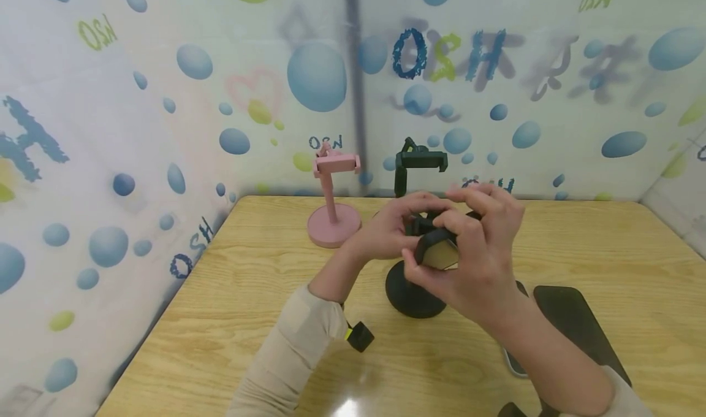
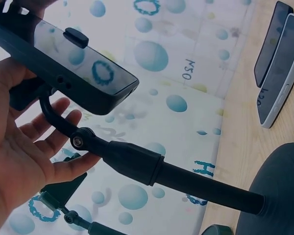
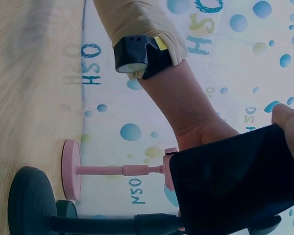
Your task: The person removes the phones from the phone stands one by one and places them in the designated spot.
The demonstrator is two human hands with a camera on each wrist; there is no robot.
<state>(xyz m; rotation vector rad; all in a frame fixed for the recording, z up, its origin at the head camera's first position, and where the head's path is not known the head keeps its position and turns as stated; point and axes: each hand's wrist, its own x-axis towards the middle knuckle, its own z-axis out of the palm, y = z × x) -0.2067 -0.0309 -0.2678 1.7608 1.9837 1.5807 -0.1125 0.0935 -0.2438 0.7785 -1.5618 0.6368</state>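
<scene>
A black phone stand has its round base (image 1: 413, 297) on the table, with its pole (image 2: 206, 188) rising to a jointed neck. At the top sits a dark phone (image 3: 235, 176), with a small clamp tab (image 2: 76, 37) over its screen edge. My left hand (image 1: 386, 230) holds the stand's head from behind and below, its fingers spread around the neck in the left wrist view. With thumb and fingers at opposite edges, my right hand (image 1: 482, 254) grips the phone's near end. The hands hide part of the clamp in the head view.
A pink phone stand (image 1: 331, 227) stands at the back left, and a dark green one (image 1: 421, 159) behind my hands. Right of the black base, a large dark phone (image 1: 576, 325) and a silver-edged phone (image 2: 284, 73) lie on the wooden table (image 1: 265, 294). Patterned cloth walls surround the table.
</scene>
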